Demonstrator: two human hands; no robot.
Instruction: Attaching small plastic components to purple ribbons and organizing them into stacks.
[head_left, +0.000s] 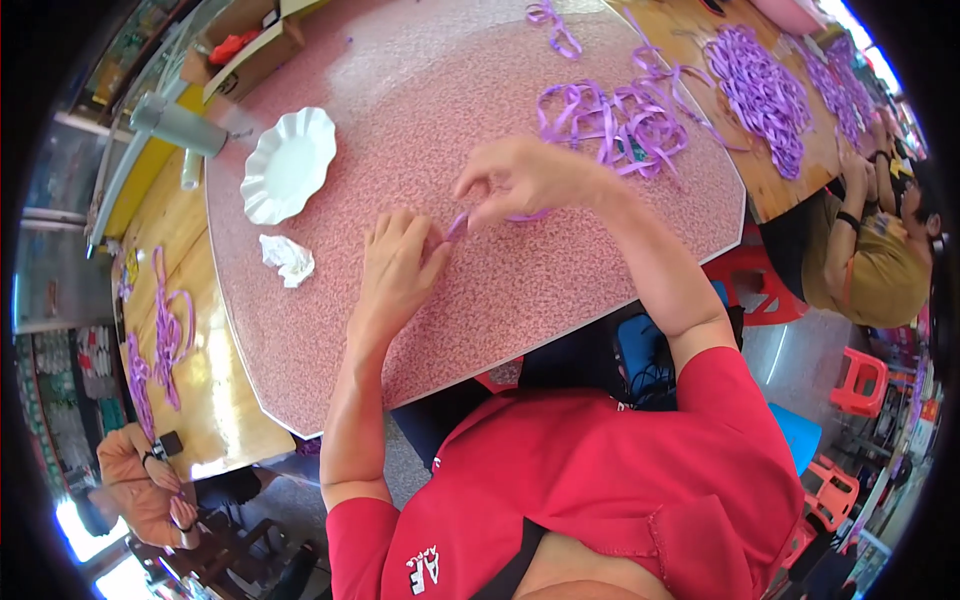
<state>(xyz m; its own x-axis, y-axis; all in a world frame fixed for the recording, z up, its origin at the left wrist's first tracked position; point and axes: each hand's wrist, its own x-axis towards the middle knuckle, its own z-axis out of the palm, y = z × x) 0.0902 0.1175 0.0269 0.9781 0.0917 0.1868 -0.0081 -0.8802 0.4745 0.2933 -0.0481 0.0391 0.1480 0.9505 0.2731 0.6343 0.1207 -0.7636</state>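
A pink speckled tabletop (470, 335) is edged in white. On its left part are set a white, scalloped, shallow dish (290, 165) and, just beside it, a crumpled white tissue (287, 260). Beyond the dish, a grey cylindrical container (180, 124) is seen, and farther off a brown cardboard box (262, 62) in which a bright red-orange item (232, 47) is held. To the left, a glossy yellow wooden table (225, 400) is placed; near it, an orange top is worn by a person (140, 485). At right, a mustard-brown shirt is worn by another person (875, 260), and red-orange plastic stools (860, 382) are scattered.
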